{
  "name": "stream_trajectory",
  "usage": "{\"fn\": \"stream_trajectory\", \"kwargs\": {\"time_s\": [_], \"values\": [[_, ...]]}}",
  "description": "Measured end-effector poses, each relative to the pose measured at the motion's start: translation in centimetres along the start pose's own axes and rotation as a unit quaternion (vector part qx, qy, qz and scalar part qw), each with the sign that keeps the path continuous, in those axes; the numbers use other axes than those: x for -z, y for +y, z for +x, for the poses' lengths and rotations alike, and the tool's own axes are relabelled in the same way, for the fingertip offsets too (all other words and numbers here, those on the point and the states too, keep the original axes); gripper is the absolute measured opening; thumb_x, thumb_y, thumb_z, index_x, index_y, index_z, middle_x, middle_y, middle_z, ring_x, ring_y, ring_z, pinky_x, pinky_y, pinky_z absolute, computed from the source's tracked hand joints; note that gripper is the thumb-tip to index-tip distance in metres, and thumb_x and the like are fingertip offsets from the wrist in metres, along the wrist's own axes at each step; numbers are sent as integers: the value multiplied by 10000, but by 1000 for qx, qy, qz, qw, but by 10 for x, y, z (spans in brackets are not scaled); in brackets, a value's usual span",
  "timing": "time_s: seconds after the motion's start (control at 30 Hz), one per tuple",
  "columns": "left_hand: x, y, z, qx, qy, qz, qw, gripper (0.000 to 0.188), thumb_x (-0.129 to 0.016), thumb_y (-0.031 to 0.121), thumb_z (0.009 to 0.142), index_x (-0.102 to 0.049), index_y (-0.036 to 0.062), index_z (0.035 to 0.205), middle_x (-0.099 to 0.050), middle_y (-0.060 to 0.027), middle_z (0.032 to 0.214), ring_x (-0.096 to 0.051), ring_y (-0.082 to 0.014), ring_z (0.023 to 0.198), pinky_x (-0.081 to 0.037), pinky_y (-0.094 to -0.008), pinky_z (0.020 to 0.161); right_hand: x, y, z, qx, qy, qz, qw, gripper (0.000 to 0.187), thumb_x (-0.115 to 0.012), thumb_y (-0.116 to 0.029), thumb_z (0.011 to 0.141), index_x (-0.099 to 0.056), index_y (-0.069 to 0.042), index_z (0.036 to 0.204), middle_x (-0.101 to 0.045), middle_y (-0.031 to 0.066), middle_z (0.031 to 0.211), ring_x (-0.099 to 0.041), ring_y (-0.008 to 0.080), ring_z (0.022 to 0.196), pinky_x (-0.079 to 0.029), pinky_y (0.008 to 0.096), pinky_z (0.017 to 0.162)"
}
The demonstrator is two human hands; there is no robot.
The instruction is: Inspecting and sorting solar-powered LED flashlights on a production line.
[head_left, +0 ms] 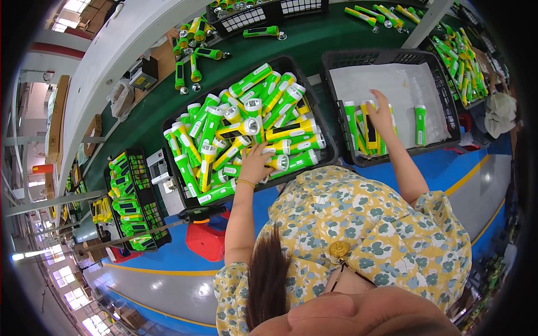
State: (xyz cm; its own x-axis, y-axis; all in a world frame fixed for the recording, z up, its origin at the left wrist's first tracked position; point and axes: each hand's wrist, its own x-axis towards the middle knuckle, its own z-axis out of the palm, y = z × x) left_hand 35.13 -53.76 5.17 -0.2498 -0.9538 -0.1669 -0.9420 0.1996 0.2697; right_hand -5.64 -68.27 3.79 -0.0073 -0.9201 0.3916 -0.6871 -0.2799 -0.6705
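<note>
The yellow flashlight with a dark panel lies near the front left of the right-hand crate, its length running away from the person, alongside several green ones. This shared direction probably lets the long, slim bodies lie close without tangling. The right hand is over its right side, fingers loosely spread near the upper end; whether they press on it or merely rest there, one cannot tell. Farther right, a lone green flashlight lies on the white sheet, which perhaps lines the slotted crate to spare the casings from scuffs. The left hand reaches into the pile in the left-hand crate, its fingers fanned among the flashlights; the view hides whether they close on any. There the bodies point every way, as though heaped rather than ranked. Both crates stand side by side before the person, within reach of either arm. Beyond them, more flashlights lie loose on the dark green bench, and a red stool stands below on the left.
</note>
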Motion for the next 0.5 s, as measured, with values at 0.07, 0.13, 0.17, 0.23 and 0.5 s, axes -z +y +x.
{"fn": "stream_trajectory", "kwargs": {"time_s": [0.07,0.13,0.17,0.23,0.5], "values": [[1,0,-2,-20,16,-16,1000,483,-775,225,601,-628,221,1061,-462,-53,1308,-405,-264,1241,-229,-572,1041,-17,-55,-4,62,-66,84,992,318,-585,-101,820,-538,-42,1129,-543,149,1175,-492,317,1134,-390,362,967],[5,8,-3,-21,81,12,996,473,-779,227,599,-632,206,1048,-507,-35,1250,-461,-241,1183,-224,-561,1042,-35,-97,-14,69,-195,179,962,267,-588,-104,818,-568,-51,1079,-563,137,1122,-533,297,1068,-417,356,927],[6,11,-3,-23,82,12,996,473,-779,227,599,-632,206,1048,-507,-35,1250,-461,-241,1183,-224,-561,1042,-44,-111,-22,70,-273,211,936,265,-585,-112,825,-570,-40,1079,-566,137,1114,-552,304,1033,-437,358,899],[6,17,-4,10,151,-43,988,459,-770,217,609,-630,159,1042,-531,-44,1219,-484,-241,1161,-231,-535,1047,-65,-125,-34,95,-436,163,880,469,-602,-114,815,-452,-46,1254,-515,185,1195,-532,331,1079,-448,377,889],[-13,22,-10,123,218,-290,924,472,-745,136,721,-559,12,1137,-612,-145,1090,-593,-266,991,-458,-337,885,-141,-159,-57,68,-486,172,854,879,-666,-94,737,-141,-140,1440,-468,251,1228,-528,373,1088,-460,414,871]]}}
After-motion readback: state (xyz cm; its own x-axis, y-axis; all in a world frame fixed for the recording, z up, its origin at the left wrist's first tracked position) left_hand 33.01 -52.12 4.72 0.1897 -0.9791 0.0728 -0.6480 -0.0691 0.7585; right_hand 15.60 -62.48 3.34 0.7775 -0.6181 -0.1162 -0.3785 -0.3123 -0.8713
